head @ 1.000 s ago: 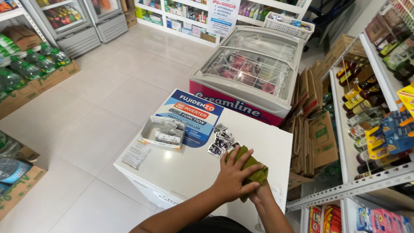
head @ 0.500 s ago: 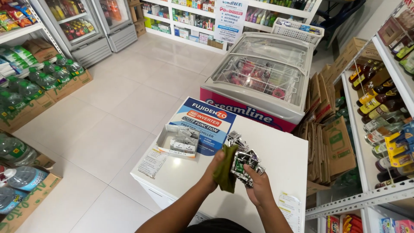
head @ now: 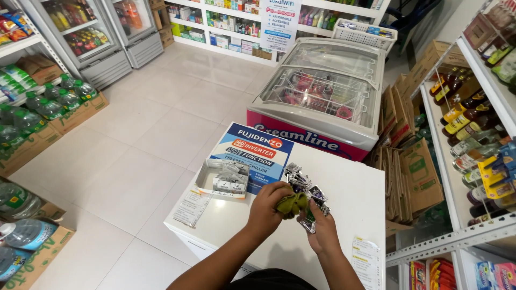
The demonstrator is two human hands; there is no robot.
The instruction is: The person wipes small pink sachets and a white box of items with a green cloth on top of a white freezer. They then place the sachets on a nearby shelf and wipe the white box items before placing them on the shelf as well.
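Over the white lid of a chest freezer (head: 355,193), my left hand (head: 269,207) grips a crumpled olive-green cloth (head: 292,203) and presses it against a bunch of small silver and black sachets (head: 307,189). My right hand (head: 318,231) holds that bunch from below. Both hands meet near the middle of the lid.
A small open cardboard tray of sachets (head: 223,180) lies on a blue sticker (head: 258,153) at the lid's left. A glass-topped ice cream freezer (head: 322,91) stands behind. Flattened cartons (head: 414,166) lean at right beside a bottle shelf (head: 473,123). Water bottles (head: 37,102) and drink fridges line the left.
The cloth lay flat under my left hand on the lid; both hands have since lifted the sachet bunch, and the cloth is now bunched up against it.
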